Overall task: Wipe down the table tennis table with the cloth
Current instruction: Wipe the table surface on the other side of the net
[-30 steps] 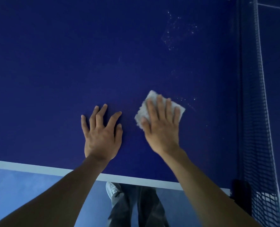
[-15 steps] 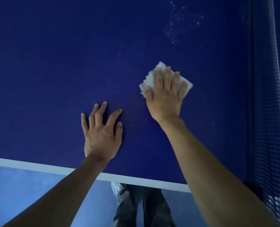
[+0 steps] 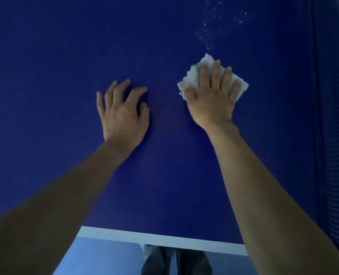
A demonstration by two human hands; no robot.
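The dark blue table tennis table (image 3: 55,86) fills most of the view, with a white line along its near edge. A small white folded cloth (image 3: 191,77) lies flat on it right of centre. My right hand (image 3: 212,98) presses down on the cloth with straight fingers, covering most of it. My left hand (image 3: 123,116) lies flat on the bare tabletop to the left, fingers spread. A patch of white specks (image 3: 216,22) marks the surface just beyond the cloth.
The net (image 3: 335,116) runs along the right side of the table. Below the near edge I see blue floor (image 3: 105,255) and my grey trousers (image 3: 176,262).
My right hand has pushed the cloth away from the near edge toward the speckled patch. My left hand has shifted forward on the table, farther from the white edge line.
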